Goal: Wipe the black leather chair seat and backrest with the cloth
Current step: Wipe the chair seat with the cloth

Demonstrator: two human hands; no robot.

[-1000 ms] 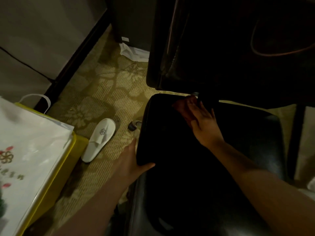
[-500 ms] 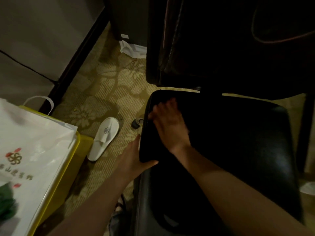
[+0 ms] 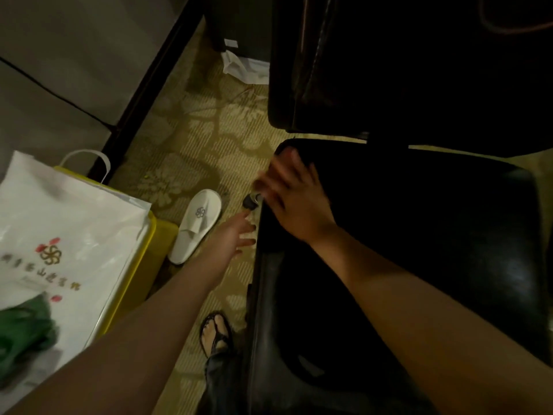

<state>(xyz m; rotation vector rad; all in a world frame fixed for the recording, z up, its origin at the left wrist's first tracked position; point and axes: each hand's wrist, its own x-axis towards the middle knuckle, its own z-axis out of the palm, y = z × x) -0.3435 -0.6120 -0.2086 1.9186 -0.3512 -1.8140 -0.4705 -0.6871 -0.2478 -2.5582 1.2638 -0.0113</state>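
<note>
white bag (image 3: 74, 223) w/ green item (image 3: 24, 330) inside, yellow tray (image 3: 149, 232) under

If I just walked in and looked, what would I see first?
Probably the two bare arms reaching in from the bottom: the right hand lies blurred on the far left corner of the shiny black chair seat, and the left hand hangs beside the seat's left edge. Next, the bright white slipper on the patterned carpet, and the big white bag with a red and gold flower logo at the left.
</note>
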